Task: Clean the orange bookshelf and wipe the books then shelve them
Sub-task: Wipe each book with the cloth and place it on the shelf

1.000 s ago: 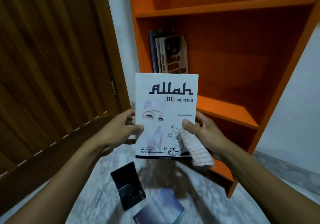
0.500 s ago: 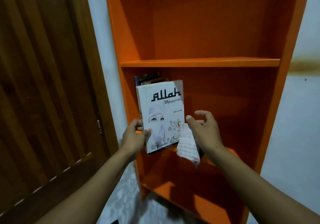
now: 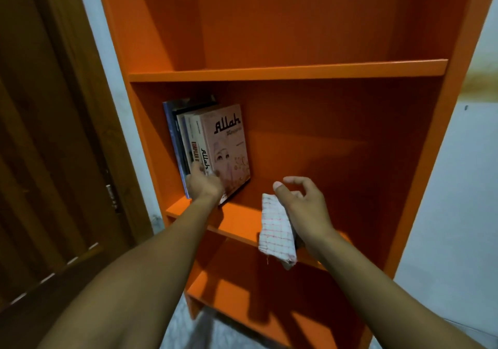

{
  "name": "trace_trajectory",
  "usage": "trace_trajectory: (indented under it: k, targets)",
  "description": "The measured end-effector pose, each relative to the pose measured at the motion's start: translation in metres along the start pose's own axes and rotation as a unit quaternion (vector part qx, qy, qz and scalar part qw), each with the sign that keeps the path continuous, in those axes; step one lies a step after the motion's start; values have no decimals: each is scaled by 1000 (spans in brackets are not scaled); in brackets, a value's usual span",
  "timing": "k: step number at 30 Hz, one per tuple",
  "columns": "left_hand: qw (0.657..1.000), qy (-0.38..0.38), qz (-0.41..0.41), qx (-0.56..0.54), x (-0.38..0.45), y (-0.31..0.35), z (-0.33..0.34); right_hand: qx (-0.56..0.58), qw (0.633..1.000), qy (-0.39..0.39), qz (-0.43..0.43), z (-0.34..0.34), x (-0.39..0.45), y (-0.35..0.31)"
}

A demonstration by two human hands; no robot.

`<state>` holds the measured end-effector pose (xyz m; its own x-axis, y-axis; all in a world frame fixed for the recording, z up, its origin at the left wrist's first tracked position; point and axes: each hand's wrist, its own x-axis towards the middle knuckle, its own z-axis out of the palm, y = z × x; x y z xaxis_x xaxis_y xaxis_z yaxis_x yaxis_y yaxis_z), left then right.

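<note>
The orange bookshelf (image 3: 285,72) fills the view. On its middle shelf, at the left end, a short row of books (image 3: 183,143) stands upright. The white book titled "Allah" (image 3: 229,143) is the rightmost of the row, leaning slightly against the others. My left hand (image 3: 204,184) pinches the book's lower spine corner, thumb on the cover. My right hand (image 3: 304,205) hovers in front of the same shelf, to the right of the books. It holds a white checked cloth (image 3: 277,232) under its lower fingers, with thumb and forefinger spread loose. The cloth hangs below the shelf's front edge.
A dark brown wooden door (image 3: 54,160) stands close on the left, with a strip of white wall (image 3: 126,122) between it and the shelf. White wall (image 3: 444,214) lies to the right. Grey marbled floor (image 3: 183,329) shows below. The upper shelf holds nothing.
The view rose from the floor to the shelf. My left hand carried the white book in and stood it beside the row. My right hand let go of the book and kept the cloth.
</note>
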<state>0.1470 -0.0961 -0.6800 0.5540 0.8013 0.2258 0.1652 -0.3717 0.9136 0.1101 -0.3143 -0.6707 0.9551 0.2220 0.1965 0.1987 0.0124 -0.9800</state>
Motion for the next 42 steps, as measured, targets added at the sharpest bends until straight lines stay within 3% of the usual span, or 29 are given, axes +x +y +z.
trace_trajectory:
  k: [6,13,21,25,29,32,37,42]
  targets:
    - [999,34,-24,-10,15,8,10,10,1000,-18,7,-2,2,7]
    - [998,19,-16,64,15,6,5,19,999,-27,30,-11,-6,-1]
    - [975,-39,164,146,-28,-46,-67,102,988,-51,109,-6,-48,-2]
    - [968,-82,181,155,-70,-85,-112,121,978,-63,160,11,-78,6]
    - [974,-118,117,156,-120,-148,-138,83,974,-96,190,28,-114,31]
    - [964,-192,48,180,-164,-207,-144,26,974,-123,190,33,-140,48]
    - [907,-335,-132,218,-235,-299,-131,-53,967,-166,188,39,-157,74]
    - [821,-430,-153,344,-277,-390,-108,-74,962,-176,195,41,-156,86]
